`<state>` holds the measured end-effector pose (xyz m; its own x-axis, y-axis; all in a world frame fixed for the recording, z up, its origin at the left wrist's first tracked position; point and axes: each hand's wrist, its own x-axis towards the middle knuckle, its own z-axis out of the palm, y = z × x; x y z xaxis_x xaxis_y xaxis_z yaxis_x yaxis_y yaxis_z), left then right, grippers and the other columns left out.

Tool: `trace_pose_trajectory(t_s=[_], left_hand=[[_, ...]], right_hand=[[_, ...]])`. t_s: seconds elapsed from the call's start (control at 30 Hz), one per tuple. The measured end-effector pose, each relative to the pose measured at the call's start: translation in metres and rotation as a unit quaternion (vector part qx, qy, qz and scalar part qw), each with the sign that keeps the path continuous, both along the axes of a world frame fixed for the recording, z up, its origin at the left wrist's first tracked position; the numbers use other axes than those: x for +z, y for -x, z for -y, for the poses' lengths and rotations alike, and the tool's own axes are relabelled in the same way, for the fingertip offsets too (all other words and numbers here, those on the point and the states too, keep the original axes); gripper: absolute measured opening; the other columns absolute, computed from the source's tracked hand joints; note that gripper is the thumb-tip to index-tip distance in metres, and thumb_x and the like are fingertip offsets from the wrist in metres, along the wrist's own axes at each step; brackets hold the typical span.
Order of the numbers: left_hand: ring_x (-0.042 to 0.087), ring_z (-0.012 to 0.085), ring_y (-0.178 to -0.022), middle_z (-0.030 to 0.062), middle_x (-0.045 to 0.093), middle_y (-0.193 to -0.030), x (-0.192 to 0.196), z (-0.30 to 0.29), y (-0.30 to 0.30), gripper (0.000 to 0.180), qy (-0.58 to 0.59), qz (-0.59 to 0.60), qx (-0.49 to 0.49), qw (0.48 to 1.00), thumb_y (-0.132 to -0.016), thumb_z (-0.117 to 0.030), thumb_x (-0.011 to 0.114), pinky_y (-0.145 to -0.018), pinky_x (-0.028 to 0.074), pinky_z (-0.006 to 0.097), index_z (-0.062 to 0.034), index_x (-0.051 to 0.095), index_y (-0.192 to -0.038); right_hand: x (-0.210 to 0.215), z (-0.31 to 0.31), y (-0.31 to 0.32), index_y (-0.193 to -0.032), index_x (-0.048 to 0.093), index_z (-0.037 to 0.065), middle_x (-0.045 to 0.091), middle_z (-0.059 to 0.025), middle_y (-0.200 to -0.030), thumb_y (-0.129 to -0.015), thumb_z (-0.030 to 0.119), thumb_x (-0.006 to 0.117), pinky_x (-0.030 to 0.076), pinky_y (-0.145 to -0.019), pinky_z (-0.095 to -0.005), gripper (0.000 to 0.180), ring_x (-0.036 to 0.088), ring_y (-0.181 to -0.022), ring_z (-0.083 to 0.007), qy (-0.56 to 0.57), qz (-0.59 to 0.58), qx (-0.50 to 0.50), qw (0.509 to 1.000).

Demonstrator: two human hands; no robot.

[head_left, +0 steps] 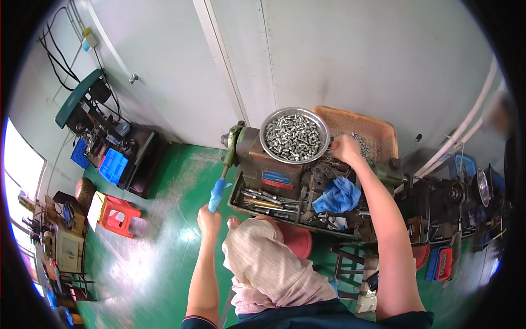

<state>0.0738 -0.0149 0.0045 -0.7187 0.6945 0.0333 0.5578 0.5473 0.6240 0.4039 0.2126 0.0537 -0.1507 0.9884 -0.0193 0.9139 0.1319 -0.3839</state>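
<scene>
My left hand [209, 222] is closed round the lower end of a lever handle [217, 192] wrapped in blue. That lever joins the left end of a green bench machine [253, 156]. On top of the machine rests a round steel bowl [265, 149] heaped with small silvery metal pieces [293, 137]. My right hand [345, 149] is just right of the bowl, in front of an orange-brown plastic basket [359, 117] with more small metal pieces in it. Its fingers are bent together; whatever they hold is hidden. Below this hand lies a crumpled blue cloth [337, 195].
Metal rods and tools [268, 200] fill the machine's front tray. A reddish tub [298, 241] stands under it, by my knees. Off to the left are a red plastic stool [119, 216] and another bench machine with a blue bin [113, 166]. A pale wall rises behind.
</scene>
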Motion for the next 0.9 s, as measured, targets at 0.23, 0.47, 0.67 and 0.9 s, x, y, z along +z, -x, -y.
trace_pose_trajectory(t_s=[0.23, 0.47, 0.67, 0.9], left_hand=[[0.056, 0.0334, -0.065, 0.0200, 0.056, -0.064, -0.014, 0.001, 0.005, 0.014, -0.044, -0.012, 0.000, 0.999, -0.069, -0.012, 0.055, -0.060, 0.042, 0.037, -0.0001, 0.059, -0.075], [0.056, 0.0351, -0.070, 0.0205, 0.057, -0.069, -0.012, -0.002, 0.003, 0.015, -0.028, -0.007, -0.006, 1.000, -0.069, -0.014, 0.055, -0.062, 0.042, 0.040, -0.0016, 0.059, -0.078], [0.055, 0.0363, -0.074, 0.0203, 0.057, -0.072, -0.010, -0.001, 0.004, 0.017, -0.004, -0.006, -0.008, 1.000, -0.069, -0.015, 0.054, -0.065, 0.042, 0.042, -0.0037, 0.059, -0.080], [0.055, 0.0365, -0.074, 0.0202, 0.058, -0.073, -0.013, -0.002, 0.005, 0.018, -0.005, -0.007, -0.011, 1.000, -0.069, -0.015, 0.054, -0.065, 0.042, 0.042, -0.0045, 0.060, -0.082]], right_hand=[[0.072, 0.011, 0.022, -0.067, 0.061, 0.011, 0.058, -0.0068, -0.073, -0.058, 0.009, 0.062, 0.036, -0.075, -0.0370, 0.009, 0.050, -0.083, -0.0228, -0.244, -0.079, 0.039, 0.966], [0.073, 0.005, 0.058, -0.069, 0.062, 0.009, 0.060, -0.0052, -0.074, -0.060, 0.007, 0.060, 0.035, -0.074, -0.0313, 0.009, 0.049, -0.087, -0.0204, -0.111, 0.206, 0.222, 0.947], [0.078, 0.009, 0.071, -0.075, 0.063, 0.008, 0.060, -0.0055, -0.080, -0.062, 0.008, 0.060, 0.031, -0.078, -0.0314, 0.013, 0.048, -0.091, -0.0196, -0.100, 0.275, 0.219, 0.931], [0.081, 0.004, 0.070, -0.076, 0.063, 0.009, 0.060, -0.0052, -0.083, -0.060, 0.010, 0.063, 0.030, -0.079, -0.0317, 0.017, 0.048, -0.093, -0.0198, -0.081, 0.299, 0.220, 0.925]])
